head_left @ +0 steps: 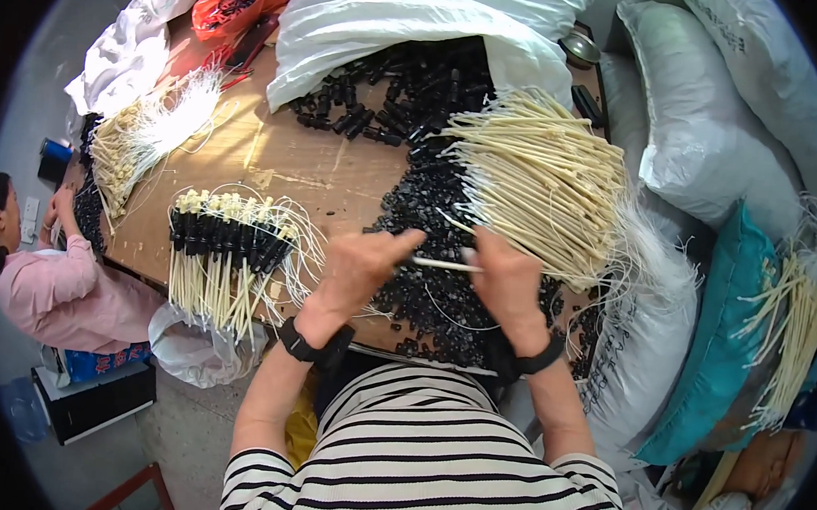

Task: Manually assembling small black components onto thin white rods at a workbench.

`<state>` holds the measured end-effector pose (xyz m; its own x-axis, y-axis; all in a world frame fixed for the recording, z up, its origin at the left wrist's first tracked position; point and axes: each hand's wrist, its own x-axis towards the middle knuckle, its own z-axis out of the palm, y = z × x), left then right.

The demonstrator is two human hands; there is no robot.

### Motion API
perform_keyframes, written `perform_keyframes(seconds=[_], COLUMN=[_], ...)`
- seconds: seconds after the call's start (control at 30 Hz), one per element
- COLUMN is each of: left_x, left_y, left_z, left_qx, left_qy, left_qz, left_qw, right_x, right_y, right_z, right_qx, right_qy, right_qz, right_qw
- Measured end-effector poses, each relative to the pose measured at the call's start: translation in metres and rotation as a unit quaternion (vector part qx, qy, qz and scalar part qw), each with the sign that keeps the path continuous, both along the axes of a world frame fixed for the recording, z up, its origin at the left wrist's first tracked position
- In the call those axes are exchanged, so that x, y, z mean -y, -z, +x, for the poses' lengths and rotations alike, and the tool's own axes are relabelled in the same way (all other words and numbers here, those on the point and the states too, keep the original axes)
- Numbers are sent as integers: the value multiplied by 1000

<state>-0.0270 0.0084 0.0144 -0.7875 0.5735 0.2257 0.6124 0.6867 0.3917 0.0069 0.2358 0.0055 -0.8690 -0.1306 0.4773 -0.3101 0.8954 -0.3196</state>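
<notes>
My left hand [367,264] and my right hand [506,278] are held close together over the table, both closed. Between them runs a thin cream stick [443,265], level, its ends hidden in my fingers. A second pale stick [457,222] pokes out by my right fingertips. Beneath lies a heap of small black plastic pieces [433,313]. Just beyond my right hand rests a big pile of cream sticks [539,184] with white threads trailing right. Left of my left hand, sticks fitted with black sleeves [227,239] lie in a row.
A white sack [422,27] spills black cylindrical parts [380,113] at the back. Full sacks [707,114] and a teal bag [717,330] crowd the right. At far left a person in pink [79,282] works beside another stick bundle [125,154]. A red bag [237,6] sits behind.
</notes>
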Motion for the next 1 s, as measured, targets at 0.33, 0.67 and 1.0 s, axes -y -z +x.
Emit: perform_keyframes(seconds=[0.33,0.67,1.0], left_x=[-26,33,6], left_y=[-17,34,25], left_z=[29,0,13], left_qx=[-19,308,254], left_qy=[56,-275,-167], left_qz=[8,220,221], left_qw=[998,884,927], right_x=[28,10,50], right_y=[14,-7,15], right_z=[0,1,9], right_qx=[49,244,130], right_qy=[-33,-210,-144], right_qz=[-46,-611,-167], right_qw=[997,723,967])
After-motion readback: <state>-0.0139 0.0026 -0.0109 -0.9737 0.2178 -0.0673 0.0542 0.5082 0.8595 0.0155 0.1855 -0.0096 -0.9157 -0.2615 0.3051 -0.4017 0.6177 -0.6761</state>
